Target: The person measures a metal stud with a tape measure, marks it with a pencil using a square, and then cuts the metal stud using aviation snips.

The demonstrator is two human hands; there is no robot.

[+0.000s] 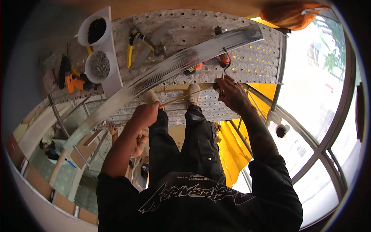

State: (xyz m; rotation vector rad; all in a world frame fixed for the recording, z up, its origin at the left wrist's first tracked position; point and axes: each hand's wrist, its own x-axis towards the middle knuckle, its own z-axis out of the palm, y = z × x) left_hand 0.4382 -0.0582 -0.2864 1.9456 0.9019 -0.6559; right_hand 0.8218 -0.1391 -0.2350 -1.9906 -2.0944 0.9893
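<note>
A yellow tape measure [181,99] stretches between my hands, above my feet. My left hand [147,115] is closed, pinching the left end of its blade. Wrapped round the dark case at the other end is my right hand [234,95], its fingers partly hiding the case. A thin curved black hook [228,63] shows just above the right fingers; what it belongs to I cannot make out. Beyond both hands, a long grey metal strip [166,69] lies slantwise across the perforated platform [189,23]. Partly under it is a red and black power tool [224,59].
Two white buckets [108,35], of dark screws and silvery fasteners, stand at far left. Yellow-handled snips [133,46] and an orange tool [72,81] lie nearby. I stand on a lower plank [177,116]. Another person's hands [140,145] show below left. Yellow sheeting [234,149] hangs right.
</note>
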